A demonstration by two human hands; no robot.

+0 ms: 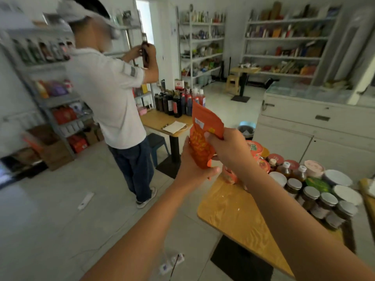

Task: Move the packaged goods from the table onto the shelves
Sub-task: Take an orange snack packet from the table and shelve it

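We stood at the bare near corner of the wooden table (233,209), whose rounded edge faced open tiled floor (60,209) to our left. The table's far half was crowded with lidded jars (310,197), small bottles (286,169) and instant-noodle cups (254,148). Across the open floor another person (113,94) stood at the metal shelves (60,98), lifting a dark bottle (145,55), beside a second table (160,120) loaded with bottles. Both our arms reached forward and upward, clear of the table's edge. Our left hand (192,165) cupped the orange packet (203,136) from below, thumb pressed along its bottom, while our right hand (227,147) pinched its right side. The packet stood upright in the air.
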